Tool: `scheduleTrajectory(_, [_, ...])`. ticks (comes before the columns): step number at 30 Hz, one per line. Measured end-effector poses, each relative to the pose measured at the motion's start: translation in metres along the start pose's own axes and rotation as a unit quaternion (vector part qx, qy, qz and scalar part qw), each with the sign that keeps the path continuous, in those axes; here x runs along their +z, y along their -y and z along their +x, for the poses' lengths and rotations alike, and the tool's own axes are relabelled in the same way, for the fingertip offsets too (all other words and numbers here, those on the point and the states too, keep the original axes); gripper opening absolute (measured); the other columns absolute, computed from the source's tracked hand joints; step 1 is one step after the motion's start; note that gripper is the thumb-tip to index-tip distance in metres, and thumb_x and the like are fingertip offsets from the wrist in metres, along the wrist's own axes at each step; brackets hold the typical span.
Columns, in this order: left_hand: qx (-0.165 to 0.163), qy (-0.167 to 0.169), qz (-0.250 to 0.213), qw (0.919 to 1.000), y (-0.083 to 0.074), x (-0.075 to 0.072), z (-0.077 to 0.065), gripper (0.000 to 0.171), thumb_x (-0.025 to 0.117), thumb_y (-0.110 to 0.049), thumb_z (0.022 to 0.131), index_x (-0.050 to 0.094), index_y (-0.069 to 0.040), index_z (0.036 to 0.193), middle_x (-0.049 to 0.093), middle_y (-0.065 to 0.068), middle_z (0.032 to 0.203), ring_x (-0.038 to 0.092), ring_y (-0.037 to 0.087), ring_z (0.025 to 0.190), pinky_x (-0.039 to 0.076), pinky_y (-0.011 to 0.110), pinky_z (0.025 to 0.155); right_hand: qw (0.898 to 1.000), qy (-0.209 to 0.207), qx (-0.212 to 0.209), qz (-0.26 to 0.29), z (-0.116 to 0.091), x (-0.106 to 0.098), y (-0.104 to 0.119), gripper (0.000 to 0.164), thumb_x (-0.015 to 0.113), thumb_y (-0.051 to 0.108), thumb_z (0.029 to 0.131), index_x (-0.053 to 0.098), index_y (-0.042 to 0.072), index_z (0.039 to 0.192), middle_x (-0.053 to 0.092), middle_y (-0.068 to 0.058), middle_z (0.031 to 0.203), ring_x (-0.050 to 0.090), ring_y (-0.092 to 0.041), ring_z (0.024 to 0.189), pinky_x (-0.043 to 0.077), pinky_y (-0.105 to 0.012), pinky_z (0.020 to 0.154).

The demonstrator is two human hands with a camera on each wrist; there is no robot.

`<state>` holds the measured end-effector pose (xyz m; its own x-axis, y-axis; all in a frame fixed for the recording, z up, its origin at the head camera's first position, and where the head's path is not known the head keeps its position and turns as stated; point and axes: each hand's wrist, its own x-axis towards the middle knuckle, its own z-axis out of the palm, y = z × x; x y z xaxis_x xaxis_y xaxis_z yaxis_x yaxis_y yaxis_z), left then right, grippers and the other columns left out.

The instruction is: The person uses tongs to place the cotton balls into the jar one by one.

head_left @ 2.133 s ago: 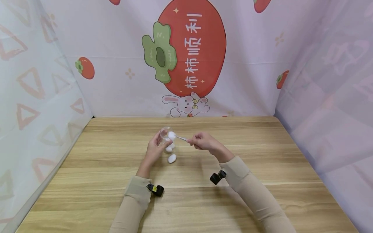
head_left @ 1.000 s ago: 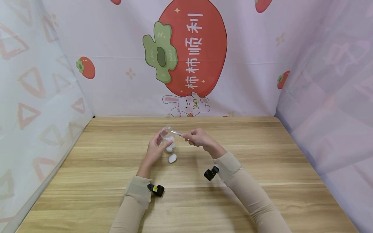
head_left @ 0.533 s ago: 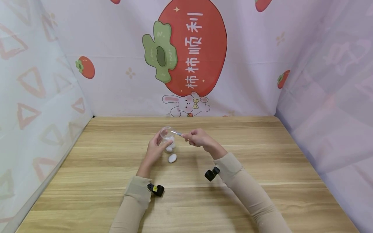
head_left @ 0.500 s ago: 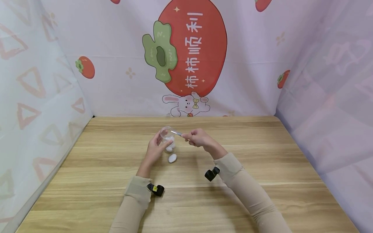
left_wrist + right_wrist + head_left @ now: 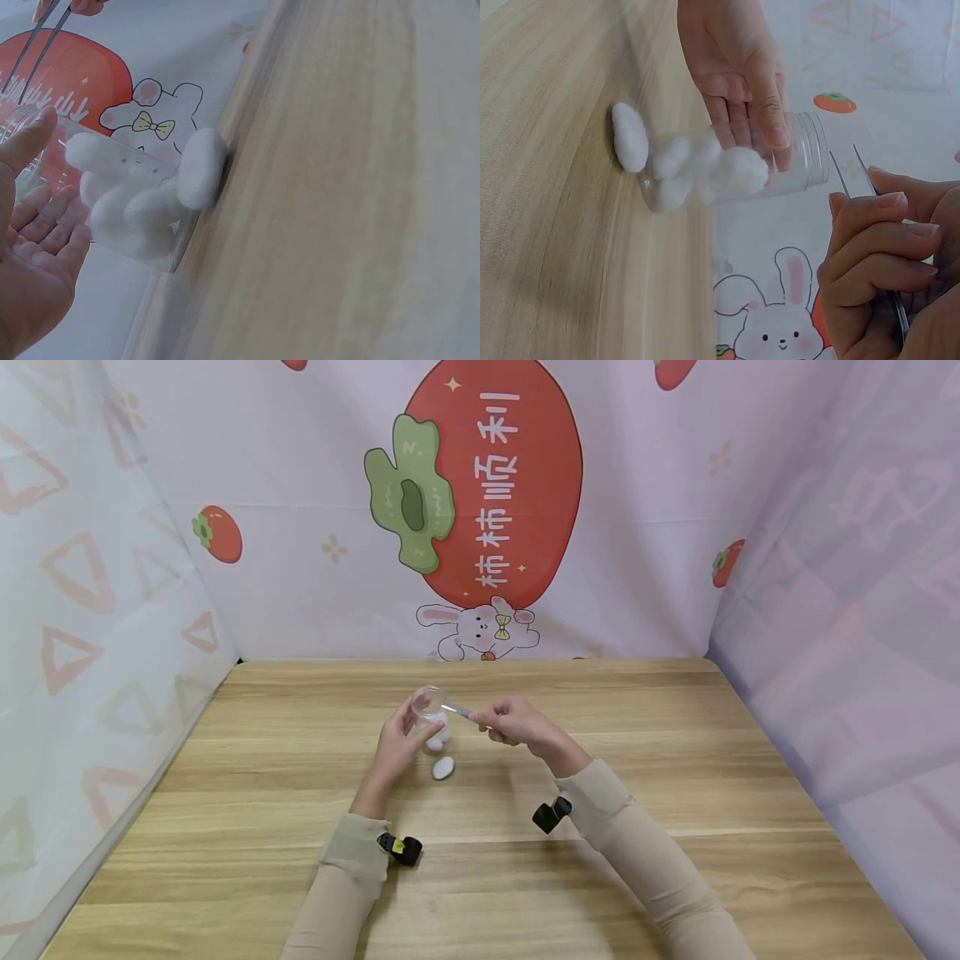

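My left hand [image 5: 397, 742] holds a clear jar [image 5: 816, 150] upright on the table, thumb on one side and fingers on the other. Several white cotton balls [image 5: 742, 171] lie in its lower half. One more cotton ball [image 5: 443, 767] rests on the table just in front of the jar's base. My right hand [image 5: 517, 722] grips metal tweezers [image 5: 455, 710], fingers curled round them. Their tips stand apart with nothing between them, right by the jar's uncapped mouth, as the right wrist view shows.
The wooden table [image 5: 480, 877] reaches back to a printed cloth [image 5: 630, 577] with a persimmon and rabbit. Cloth walls also stand along the left and right sides. Each sleeve carries a small black camera, such as the right one [image 5: 551, 815].
Earlier the tweezers held a cotton ball at the jar's mouth; it has gone into the jar. The right hand has since drawn the tweezers slightly back rightward. The left hand stays put.
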<state>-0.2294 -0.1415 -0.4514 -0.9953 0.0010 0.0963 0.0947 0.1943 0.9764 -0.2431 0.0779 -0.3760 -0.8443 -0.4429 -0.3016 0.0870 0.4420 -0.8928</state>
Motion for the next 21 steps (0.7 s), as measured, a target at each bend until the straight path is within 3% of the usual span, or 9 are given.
scheduleTrajectory(21, [0.001, 0.003, -0.005, 1.0, 0.002, 0.0, 0.0, 0.072, 0.073, -0.018, 0.086, 0.036, -0.006, 0.146, 0.04, 0.015, 0.154, 0.034, 0.03, 0.146, 0.026, 0.039, 0.126, 1.0, 0.018, 0.009, 0.003, -0.007, 0.004, -0.015, 0.028, 0.057, 0.027, 0.096, 0.059, 0.008, 0.077, 0.042, 0.006, 0.051, 0.029, -0.006, 0.046, 0.021, -0.017, 0.042])
